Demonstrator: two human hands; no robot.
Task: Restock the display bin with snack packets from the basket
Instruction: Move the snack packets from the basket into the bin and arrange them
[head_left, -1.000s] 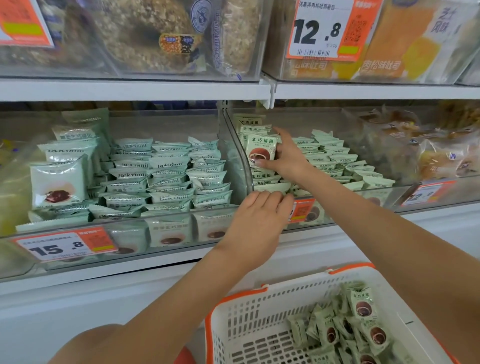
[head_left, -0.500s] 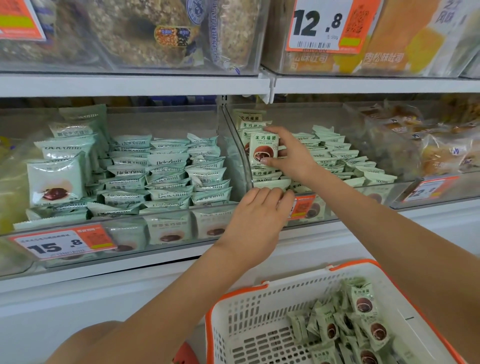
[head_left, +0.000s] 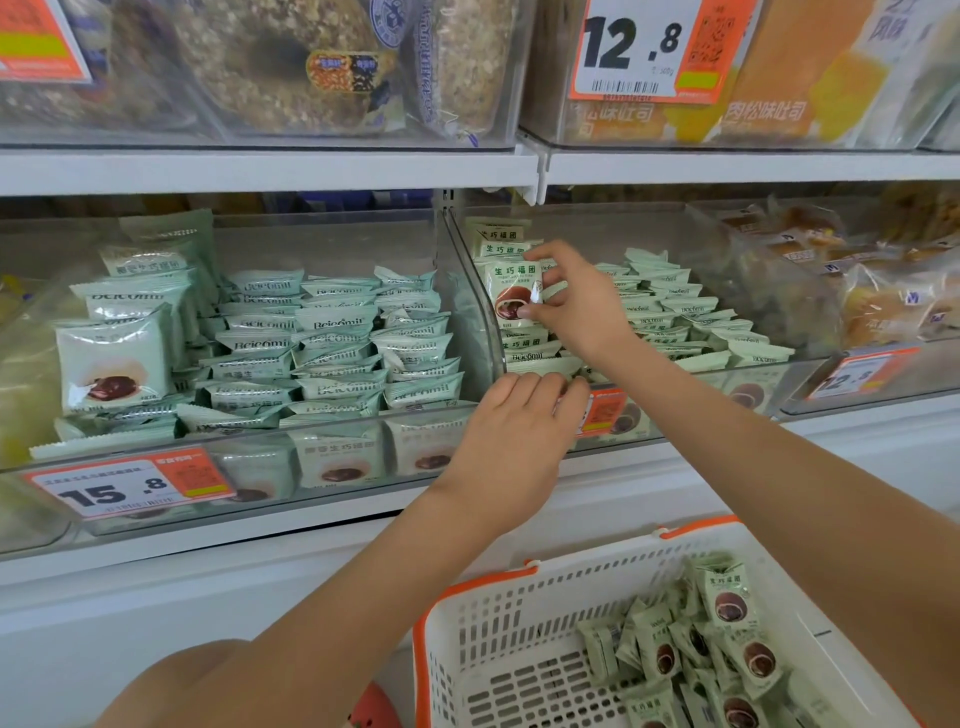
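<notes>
head view: packet held upright at the display bin

head view, looking down at shelf. right hand pinches one snack packet between thumb and fingertips, other fingers loosely curled. packet stands upright, long axis vertical, printed face toward camera, picture of the brown sweet at its lower end. it sits at the left end of the display bin, just beside the clear divider wall, above a stack of like packets.

at 3 o'clock of the packet: rows of pale green packets lying tilted, edges up, filling the bin floor. at 9 o'clock, past the divider: neighbouring bin packed with larger green packets. orange price tag on the bin front, partly covered by the left hand.

left hand at 6 o'clock of the packet, fingers bent over the bin's front lip, touching it; holds nothing that shows.

white basket with orange rim at 5 o'clock, low in view; loose packets heaped in its right part.
</notes>
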